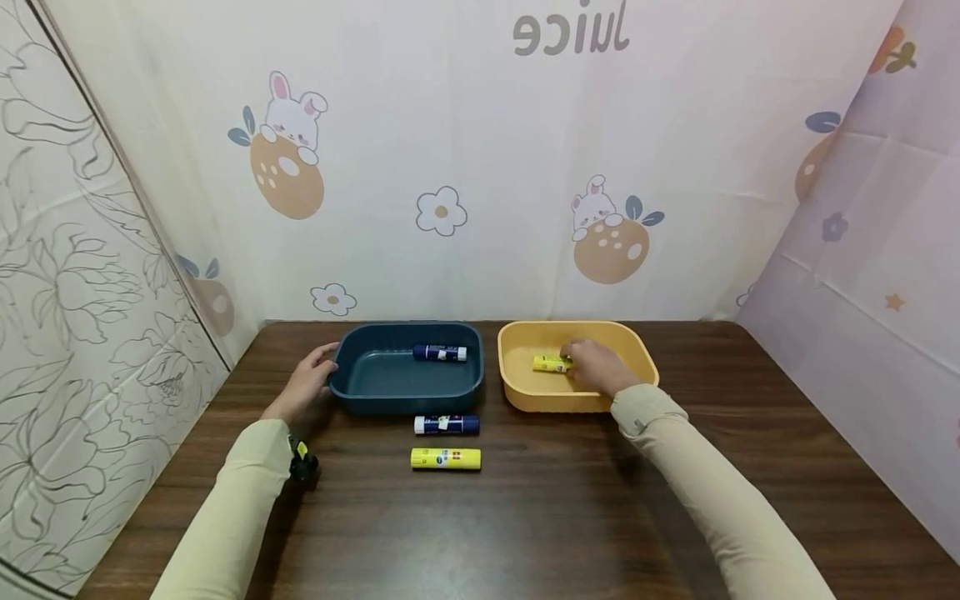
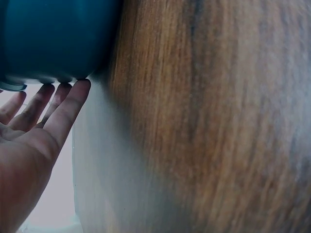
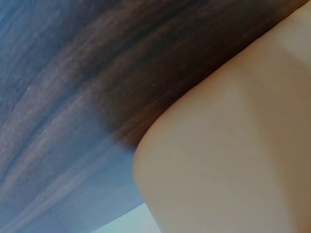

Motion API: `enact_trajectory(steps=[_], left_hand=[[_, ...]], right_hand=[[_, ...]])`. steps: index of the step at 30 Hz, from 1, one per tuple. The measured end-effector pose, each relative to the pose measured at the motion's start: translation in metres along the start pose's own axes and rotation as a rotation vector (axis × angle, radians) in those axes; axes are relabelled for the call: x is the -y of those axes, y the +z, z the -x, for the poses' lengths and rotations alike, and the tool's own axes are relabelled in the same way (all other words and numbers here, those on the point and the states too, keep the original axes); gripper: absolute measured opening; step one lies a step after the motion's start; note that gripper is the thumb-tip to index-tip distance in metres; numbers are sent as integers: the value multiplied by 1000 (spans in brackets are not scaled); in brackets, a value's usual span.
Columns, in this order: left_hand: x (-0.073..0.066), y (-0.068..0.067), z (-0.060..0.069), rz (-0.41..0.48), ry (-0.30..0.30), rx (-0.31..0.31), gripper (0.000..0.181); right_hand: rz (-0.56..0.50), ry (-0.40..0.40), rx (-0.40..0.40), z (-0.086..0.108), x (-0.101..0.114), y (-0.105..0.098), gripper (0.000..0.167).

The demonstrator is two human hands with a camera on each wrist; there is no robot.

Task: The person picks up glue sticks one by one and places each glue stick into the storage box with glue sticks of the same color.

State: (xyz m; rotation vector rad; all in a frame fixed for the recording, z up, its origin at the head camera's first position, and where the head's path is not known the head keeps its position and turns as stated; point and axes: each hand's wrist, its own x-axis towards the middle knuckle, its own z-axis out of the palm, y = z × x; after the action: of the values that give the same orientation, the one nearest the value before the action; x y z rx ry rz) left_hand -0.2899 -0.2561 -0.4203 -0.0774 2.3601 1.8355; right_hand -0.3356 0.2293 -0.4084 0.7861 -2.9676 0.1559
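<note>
In the head view my left hand (image 1: 306,382) is at the left end of a dark blue basin (image 1: 352,405). The left wrist view shows its extended fingertips (image 2: 83,86) touching the basin's outer wall. Inside the yellow basin (image 1: 528,402), my right hand (image 1: 597,365) pinches the right end of a yellow glue stick (image 1: 549,363) lying low in it; the fingertips are partly hidden. A dark blue glue stick (image 1: 438,353) with a white end lies in the blue basin. The right wrist view has only the yellow basin's wall (image 3: 218,160) and the table, no hand.
On the brown table (image 1: 450,533), in front of the blue basin, lie another dark blue glue stick (image 1: 446,425) and, nearer, a yellow glue stick (image 1: 446,458). A printed curtain (image 1: 480,150) hangs behind the table's back edge.
</note>
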Motion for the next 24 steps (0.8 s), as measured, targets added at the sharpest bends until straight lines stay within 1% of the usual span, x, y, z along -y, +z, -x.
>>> enact_trajectory(steps=[6,9,12,14,18,21,24], left_hand=[[0,0,1,-20,11,-3,55],[0,1,1,-22,8,1,55],[0,2,2,-20,6,6,55],[1,2,2,-13,6,7,55],[1,2,1,-5,5,6,55],[1,2,1,0,1,7,55],[1,1,1,5,-2,10,55]], right_hand=[[-5,-1,11,-1,-1,0,24],[-15,9,27,0,-2,-1,27],[-39,31,51,3,-2,-5,31],[-51,39,51,5,-2,-11,32],[-13,4,15,11,-1,-24,31],[32,-45,-13,15,0,-33,32],[56,-77,-36,20,2,-40,32]])
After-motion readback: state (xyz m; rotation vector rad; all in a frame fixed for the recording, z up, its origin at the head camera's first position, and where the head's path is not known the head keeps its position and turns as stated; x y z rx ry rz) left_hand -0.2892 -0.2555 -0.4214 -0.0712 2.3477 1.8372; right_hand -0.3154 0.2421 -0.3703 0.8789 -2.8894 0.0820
